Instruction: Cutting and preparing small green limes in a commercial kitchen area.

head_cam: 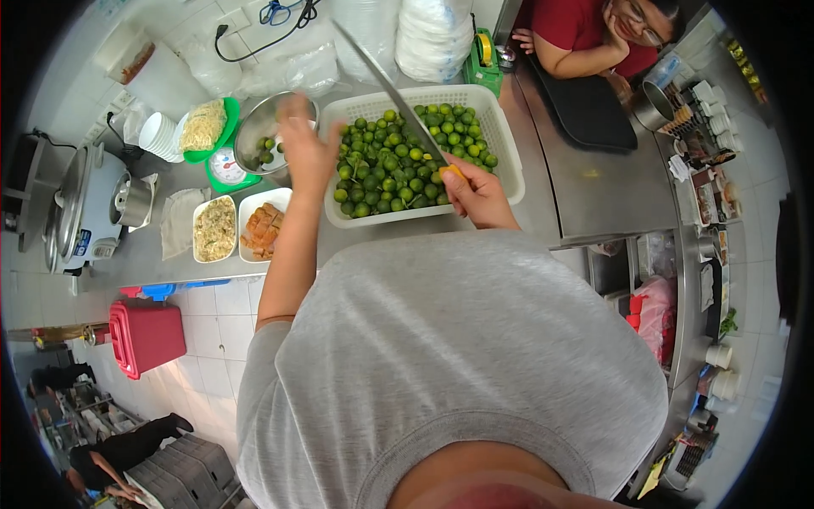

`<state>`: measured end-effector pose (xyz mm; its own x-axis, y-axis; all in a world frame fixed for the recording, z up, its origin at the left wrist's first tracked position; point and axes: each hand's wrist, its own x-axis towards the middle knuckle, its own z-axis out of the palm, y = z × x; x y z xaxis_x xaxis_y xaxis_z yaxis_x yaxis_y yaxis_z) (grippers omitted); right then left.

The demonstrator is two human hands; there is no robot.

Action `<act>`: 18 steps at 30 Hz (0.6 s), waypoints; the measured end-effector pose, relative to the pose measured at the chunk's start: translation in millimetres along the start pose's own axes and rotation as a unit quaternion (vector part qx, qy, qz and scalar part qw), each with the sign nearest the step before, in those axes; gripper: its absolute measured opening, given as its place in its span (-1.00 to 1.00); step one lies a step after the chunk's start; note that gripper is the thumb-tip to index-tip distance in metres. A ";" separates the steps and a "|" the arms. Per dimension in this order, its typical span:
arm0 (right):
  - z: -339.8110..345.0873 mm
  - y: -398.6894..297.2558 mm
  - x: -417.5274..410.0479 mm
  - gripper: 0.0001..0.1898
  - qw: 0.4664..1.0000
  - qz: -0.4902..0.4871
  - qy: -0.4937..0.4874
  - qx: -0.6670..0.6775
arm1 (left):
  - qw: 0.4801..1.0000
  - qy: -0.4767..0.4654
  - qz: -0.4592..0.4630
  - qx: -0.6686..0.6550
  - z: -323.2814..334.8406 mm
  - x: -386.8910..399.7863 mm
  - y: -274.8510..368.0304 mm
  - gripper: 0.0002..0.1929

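Observation:
My right hand (475, 191) is closed on the yellow-orange handle of a long knife (394, 92), whose blade points up and away over a white plastic basket (518, 172). Small green citrus fruits (381, 165) fill much of the basket. My left hand (304, 143) is blurred, its fingers spread, above the near right side of a steel bowl (245, 143). A few of the same fruits (266, 153) lie in that bowl. I see nothing held in the left hand. The bowl's right part is hidden behind it.
Left of the bowl stand a green kitchen scale (226, 168), a green plate of noodles (232, 124) and stacked white bowls (159, 137). Two food containers (215, 230) sit near the counter's front edge. A person in red (566, 28) leans on the counter beside a black tray (585, 108).

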<state>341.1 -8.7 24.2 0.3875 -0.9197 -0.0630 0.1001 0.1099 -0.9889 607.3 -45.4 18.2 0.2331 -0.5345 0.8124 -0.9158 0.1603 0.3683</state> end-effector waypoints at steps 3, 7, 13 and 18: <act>-11.3 10.7 6.0 -0.55 0.999 0.021 0.041 -0.004 | 0.958 -0.264 0.105 -0.046 22.5 -24.5 26.8 -0.40; -19.2 17.0 3.3 -0.56 0.996 0.046 0.071 -0.015 | 0.945 -0.292 0.130 -0.063 83.0 -39.4 17.5 -0.47; -32.7 26.4 0.8 -0.58 0.995 0.045 0.085 -0.011 | 0.874 -0.467 0.132 0.036 116.5 -33.1 34.7 -0.55; -34.9 25.7 0.9 -0.56 0.996 0.043 0.080 0.012 | 0.845 -0.534 -0.006 0.031 120.8 -34.5 50.1 -0.58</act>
<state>312.0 -19.9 -6.0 0.2452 -0.9544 -0.1703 0.0946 0.1984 -0.9755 513.9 -119.2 -46.0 -0.1549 -0.9852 -0.0737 -0.9384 0.1234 0.3229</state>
